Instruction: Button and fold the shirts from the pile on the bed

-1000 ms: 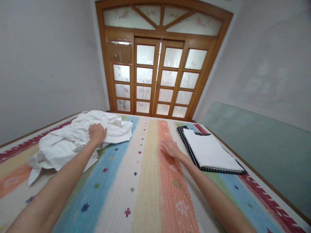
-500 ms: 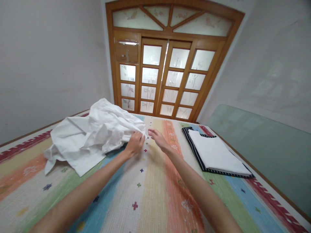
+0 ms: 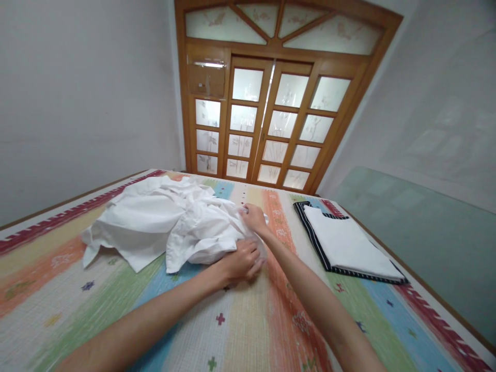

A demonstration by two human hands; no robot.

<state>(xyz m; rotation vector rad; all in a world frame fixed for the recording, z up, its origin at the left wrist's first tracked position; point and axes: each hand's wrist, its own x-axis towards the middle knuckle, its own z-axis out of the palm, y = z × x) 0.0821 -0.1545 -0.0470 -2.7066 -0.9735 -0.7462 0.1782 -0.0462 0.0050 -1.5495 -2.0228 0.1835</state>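
Observation:
A crumpled white shirt (image 3: 155, 217) lies spread in loose folds on the left half of the striped cover. Its near right end reaches both of my hands. My left hand (image 3: 245, 261) has its fingers curled around the lower edge of that end. Just above it, my right hand (image 3: 253, 219) pinches the same end of the cloth. Some thin white fabric, blurred by motion, shows between and beside the two hands. The fingertips of the left hand are partly hidden.
A folded white garment with black striped edging (image 3: 354, 248) lies to the right on the multicoloured striped cover (image 3: 232, 336). A pale green panel (image 3: 422, 243) borders the right side. Behind stand wooden doors with glass panes (image 3: 267, 124).
My left hand has shifted right and nearer, drawing the shirt's end along. My right hand, earlier apart from the cloth, has closed on it. The shirt's raised heap has sunk flatter.

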